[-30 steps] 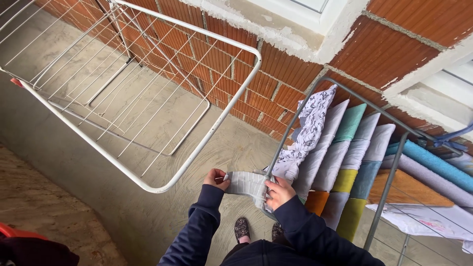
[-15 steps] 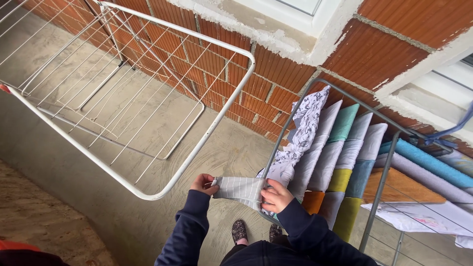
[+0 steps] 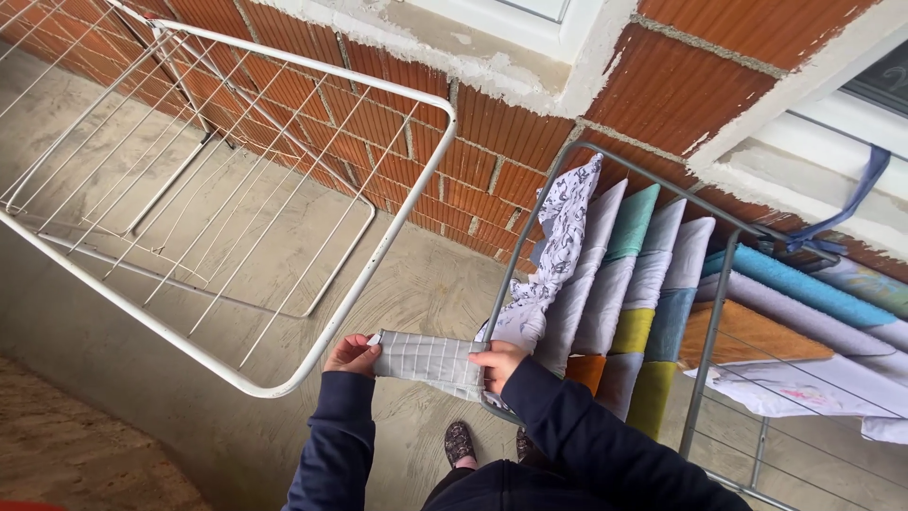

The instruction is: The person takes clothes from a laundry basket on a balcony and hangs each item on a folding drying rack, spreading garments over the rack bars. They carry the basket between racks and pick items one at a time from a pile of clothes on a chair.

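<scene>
Head view: a bare concrete floor (image 3: 416, 284) runs along a red brick wall (image 3: 530, 142) with rough grey mortar and a pale window sill above. An empty white wire drying rack (image 3: 284, 142) stands at left; a grey rack (image 3: 719, 284) at right carries draped cloths in white, teal, yellow, orange and blue, cut off at the frame edge. The left hand (image 3: 352, 356) pinches 1 end of a small grey checked cloth (image 3: 426, 360), fingers closed on its edge. The right hand (image 3: 497, 363) grips the other end, closed, just beside the grey rack's corner. The cloth is stretched between both hands. 2 patterned shoes (image 3: 463, 443) show below, partly hidden by dark sleeves.
</scene>
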